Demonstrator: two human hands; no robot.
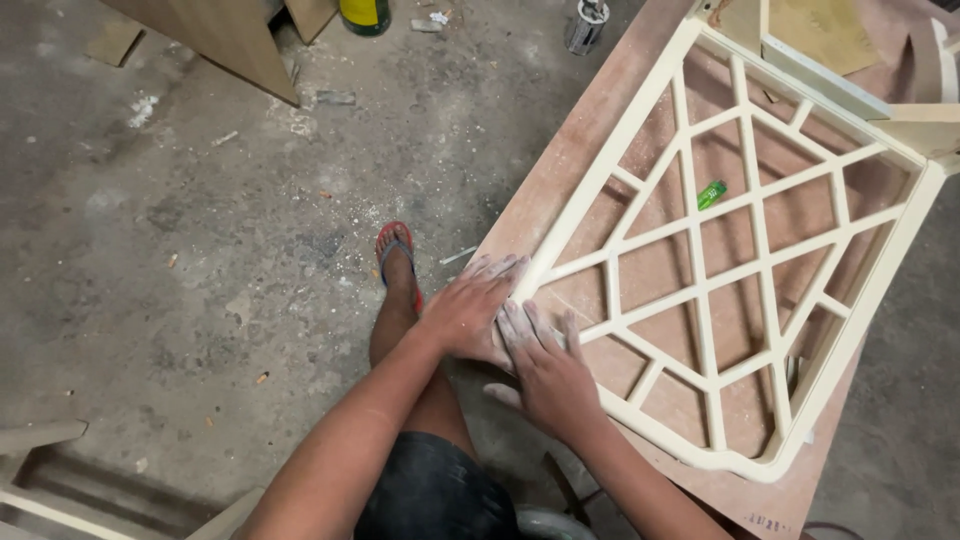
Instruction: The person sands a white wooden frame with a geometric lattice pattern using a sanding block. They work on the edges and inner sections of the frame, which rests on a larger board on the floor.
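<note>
1. Head view: dust-whitened left hand and right hand lie flat, fingers spread, side by side on the near-left corner of a cream lattice frame.
2. Frame lies flat on a brown board, right of centre.
3. Small green object sits inside the lattice.
4. Red sandal stands on the concrete floor, left.

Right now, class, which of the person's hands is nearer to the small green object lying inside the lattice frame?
Right. The right hand rests on the frame's near corner, below-left of the green object; the left hand lies farther left, at the frame's outer edge.
</note>
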